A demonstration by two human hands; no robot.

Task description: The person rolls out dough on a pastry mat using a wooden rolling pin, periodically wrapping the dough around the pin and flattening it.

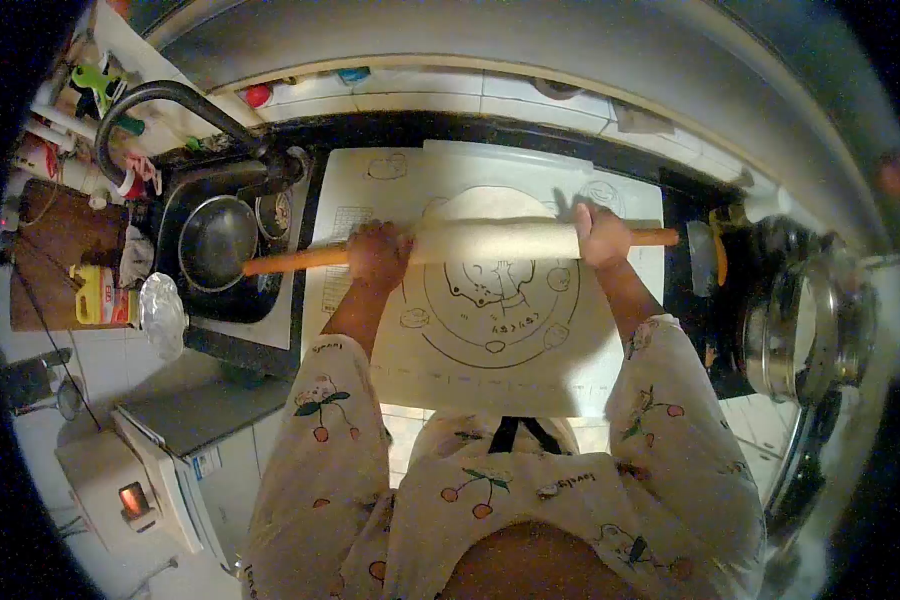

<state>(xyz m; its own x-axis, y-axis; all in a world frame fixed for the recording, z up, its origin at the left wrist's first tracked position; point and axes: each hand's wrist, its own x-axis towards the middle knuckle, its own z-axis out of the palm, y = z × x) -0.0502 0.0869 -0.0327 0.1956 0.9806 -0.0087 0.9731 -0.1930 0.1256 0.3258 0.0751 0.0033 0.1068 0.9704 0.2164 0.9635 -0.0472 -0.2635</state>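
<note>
A wooden rolling pin (300, 261) lies across a printed white mat (490, 385), with pale dough (500, 240) wrapped round its middle. More flat dough (500, 203) shows on the mat just beyond the pin. My left hand (378, 252) is closed round the pin at the left end of the wrapped dough. At the dough's right end, my right hand (603, 236) is closed round the pin as well. Both ends of the pin stick out past my hands.
On the left, a black sink (232, 322) holds a pan (218, 243) under a dark faucet (175, 92). A foil-covered item (163, 316) and a yellow bottle (95, 296) are at its left. Steel pots (778, 335) stand on the right.
</note>
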